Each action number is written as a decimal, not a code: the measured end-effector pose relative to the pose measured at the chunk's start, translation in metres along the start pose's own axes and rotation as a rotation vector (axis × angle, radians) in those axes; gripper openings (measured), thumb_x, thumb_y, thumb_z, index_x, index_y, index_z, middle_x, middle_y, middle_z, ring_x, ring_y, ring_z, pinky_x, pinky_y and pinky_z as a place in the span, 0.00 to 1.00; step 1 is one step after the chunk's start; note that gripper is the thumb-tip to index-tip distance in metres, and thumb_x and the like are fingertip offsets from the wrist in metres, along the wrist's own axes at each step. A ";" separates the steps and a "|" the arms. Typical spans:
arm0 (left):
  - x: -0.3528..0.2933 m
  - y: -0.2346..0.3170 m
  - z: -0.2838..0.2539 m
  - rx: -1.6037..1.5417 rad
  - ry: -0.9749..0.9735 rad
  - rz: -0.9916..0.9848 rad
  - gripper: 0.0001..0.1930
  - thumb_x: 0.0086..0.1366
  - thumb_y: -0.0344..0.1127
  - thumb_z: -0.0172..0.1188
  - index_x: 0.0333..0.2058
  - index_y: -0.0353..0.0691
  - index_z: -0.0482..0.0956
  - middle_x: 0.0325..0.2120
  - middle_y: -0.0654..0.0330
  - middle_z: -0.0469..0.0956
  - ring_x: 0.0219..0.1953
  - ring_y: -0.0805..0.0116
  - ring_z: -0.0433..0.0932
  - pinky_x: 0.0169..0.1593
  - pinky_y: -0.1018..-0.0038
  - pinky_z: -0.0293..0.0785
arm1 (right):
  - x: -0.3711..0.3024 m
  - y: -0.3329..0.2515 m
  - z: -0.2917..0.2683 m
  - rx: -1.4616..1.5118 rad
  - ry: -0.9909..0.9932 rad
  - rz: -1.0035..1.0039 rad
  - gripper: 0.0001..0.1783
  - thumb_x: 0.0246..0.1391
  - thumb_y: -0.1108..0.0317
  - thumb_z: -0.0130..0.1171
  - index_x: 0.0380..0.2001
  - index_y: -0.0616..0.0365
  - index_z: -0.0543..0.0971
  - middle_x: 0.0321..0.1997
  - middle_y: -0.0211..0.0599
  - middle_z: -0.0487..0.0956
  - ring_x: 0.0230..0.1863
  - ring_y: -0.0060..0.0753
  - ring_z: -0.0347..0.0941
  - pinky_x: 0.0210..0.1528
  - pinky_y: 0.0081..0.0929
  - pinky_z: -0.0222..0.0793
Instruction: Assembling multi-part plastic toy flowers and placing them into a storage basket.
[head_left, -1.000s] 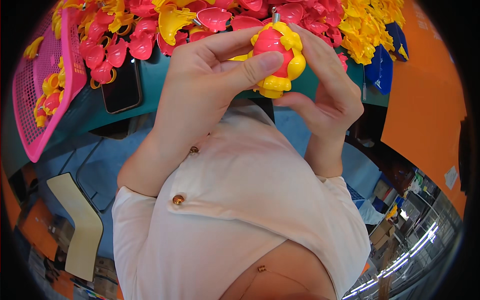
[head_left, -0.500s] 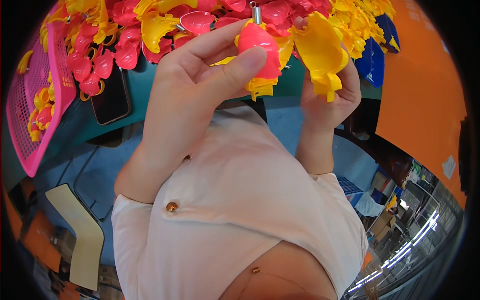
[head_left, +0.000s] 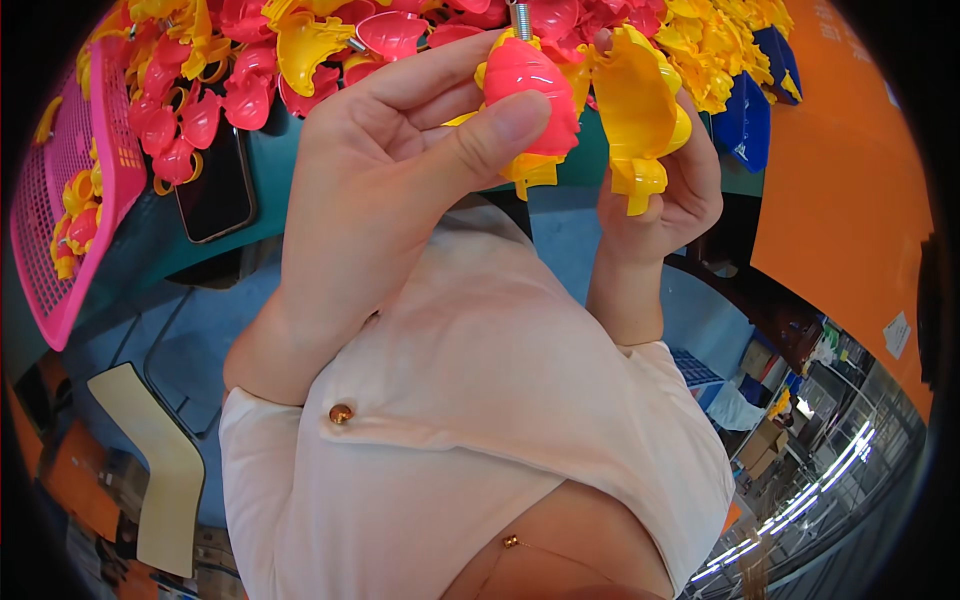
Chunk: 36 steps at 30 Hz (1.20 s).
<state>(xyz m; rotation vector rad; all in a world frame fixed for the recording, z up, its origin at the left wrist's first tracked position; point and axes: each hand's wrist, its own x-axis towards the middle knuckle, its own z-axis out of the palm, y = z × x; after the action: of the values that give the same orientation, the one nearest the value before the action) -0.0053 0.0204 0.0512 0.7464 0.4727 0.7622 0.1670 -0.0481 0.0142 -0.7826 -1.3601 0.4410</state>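
Observation:
My left hand (head_left: 400, 170) is closed around a pink and yellow plastic part (head_left: 530, 95), its thumb pressed on the ribbed pink shell. A metal spring (head_left: 520, 20) stands out at the top of that part. Close on its right, my right hand (head_left: 680, 185) grips a curved yellow plastic shell (head_left: 635, 100), hollow side showing, with a small tab at its lower end. The fingers of the right hand are partly hidden behind this shell. Both parts are held up in front of my body, near the table edge.
Loose pink shells (head_left: 200, 120) and yellow pieces (head_left: 700, 50) heap over the far table. A pink mesh basket (head_left: 120, 190) stands at the left beside a phone (head_left: 220, 195). Blue containers (head_left: 740, 125) sit at the right, next to an orange surface (head_left: 840, 200).
The yellow shell in my right hand has turned, and its tabbed end sits slightly lower. My left hand has tilted the pink and yellow part a little and shifted it right.

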 end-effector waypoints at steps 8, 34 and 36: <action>0.000 -0.003 0.000 0.043 0.020 0.015 0.22 0.62 0.31 0.58 0.53 0.27 0.67 0.43 0.51 0.77 0.44 0.66 0.78 0.47 0.71 0.77 | -0.011 -0.003 -0.002 -0.291 0.129 0.080 0.44 0.44 0.46 0.66 0.52 0.76 0.67 0.54 0.56 0.71 0.54 0.45 0.71 0.57 0.40 0.66; -0.006 -0.004 0.004 0.336 -0.084 0.147 0.35 0.48 0.18 0.66 0.57 0.29 0.63 0.47 0.50 0.74 0.47 0.65 0.76 0.51 0.73 0.73 | 0.006 0.000 -0.006 -0.210 -0.176 -0.041 0.33 0.43 0.62 0.68 0.50 0.70 0.71 0.51 0.62 0.72 0.56 0.58 0.67 0.55 0.47 0.63; -0.004 -0.008 -0.001 0.396 -0.111 0.142 0.37 0.46 0.17 0.67 0.58 0.30 0.63 0.47 0.51 0.74 0.47 0.65 0.76 0.51 0.73 0.74 | 0.011 -0.002 -0.012 0.071 -0.227 0.096 0.33 0.44 0.64 0.68 0.52 0.69 0.70 0.54 0.57 0.69 0.59 0.52 0.64 0.56 0.45 0.64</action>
<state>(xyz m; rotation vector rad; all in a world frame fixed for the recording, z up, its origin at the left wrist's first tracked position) -0.0047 0.0138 0.0456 1.1960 0.4792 0.7633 0.1805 -0.0452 0.0233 -0.7580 -1.5124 0.6662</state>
